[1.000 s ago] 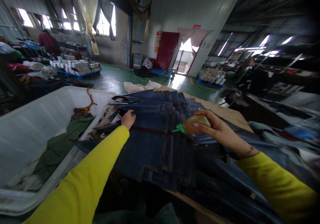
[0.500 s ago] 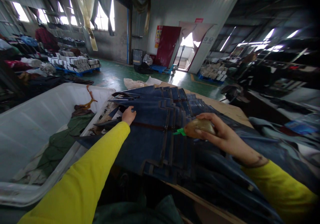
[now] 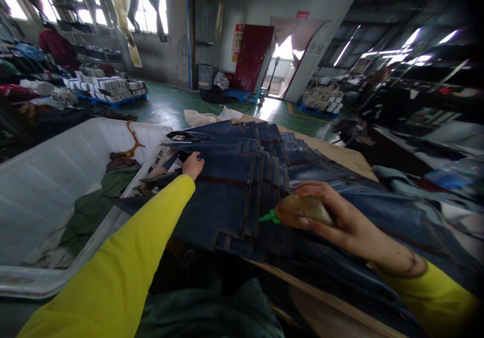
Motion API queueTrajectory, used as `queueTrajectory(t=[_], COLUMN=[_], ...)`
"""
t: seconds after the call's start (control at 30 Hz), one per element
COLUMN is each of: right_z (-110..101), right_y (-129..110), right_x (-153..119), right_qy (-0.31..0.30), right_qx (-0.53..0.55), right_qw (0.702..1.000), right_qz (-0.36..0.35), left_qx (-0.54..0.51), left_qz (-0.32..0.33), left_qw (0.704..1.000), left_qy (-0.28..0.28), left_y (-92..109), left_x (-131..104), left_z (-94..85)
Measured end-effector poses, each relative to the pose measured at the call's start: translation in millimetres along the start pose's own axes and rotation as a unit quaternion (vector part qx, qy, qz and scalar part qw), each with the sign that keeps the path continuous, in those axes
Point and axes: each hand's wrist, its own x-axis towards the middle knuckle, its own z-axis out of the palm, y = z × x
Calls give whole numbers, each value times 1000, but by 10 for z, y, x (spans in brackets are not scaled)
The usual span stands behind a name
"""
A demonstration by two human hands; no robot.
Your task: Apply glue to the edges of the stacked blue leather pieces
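My right hand (image 3: 340,222) is wrapped round a squeeze bottle (image 3: 302,210) of yellowish, murky plastic. Its green nozzle (image 3: 269,217) points left, over the stepped edges of dark blue panels (image 3: 223,207), which look like leather or coated cloth. These panels lie overlapped in a fanned stack, with brownish strips along their edges. At the stack's left side my left hand (image 3: 193,165) is closed, apparently on the edge of a blue panel; its lower fingers are hidden, and a small dark spot shows by the thumb.
A white plastic bin (image 3: 91,131) with green cloth (image 3: 85,212) stands at the left. Cardboard (image 3: 348,159) lies under the panels. Farther off are a pallet of white bundles (image 3: 106,86), a dark red door (image 3: 252,58) and a person (image 3: 56,46). Dark green cloth (image 3: 207,313) is nearest me.
My right hand and the bottle have moved slightly lower, nearer me, with the nozzle still pointing left. The left hand stays at the stack's left edge. The whole view has shifted a little.
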Motion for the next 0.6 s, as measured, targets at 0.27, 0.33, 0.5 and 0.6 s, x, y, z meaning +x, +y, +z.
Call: queueTrajectory(t=[0.27, 0.33, 0.5, 0.6], right_z=[19, 37, 104, 115], right_y=[-132, -167, -182, -84], right_x=[-78, -85, -59, 18], right_qy=[-17, -23, -11, 15], right_qx=[-7, -6, -6, -30], right_qw=[999, 999, 999, 999], right_qz=[-28, -38, -46, -40], left_qx=[-1, -1, -1, -2], left_qz=[-3, -3, -6, -4], left_qw=[1000, 1000, 1000, 1000], left_qy=[-1, -1, -3, -5], left_y=[15, 20, 34, 42], left_x=[-12, -18, -31, -39], left_z=[-18, -22, -35, -44])
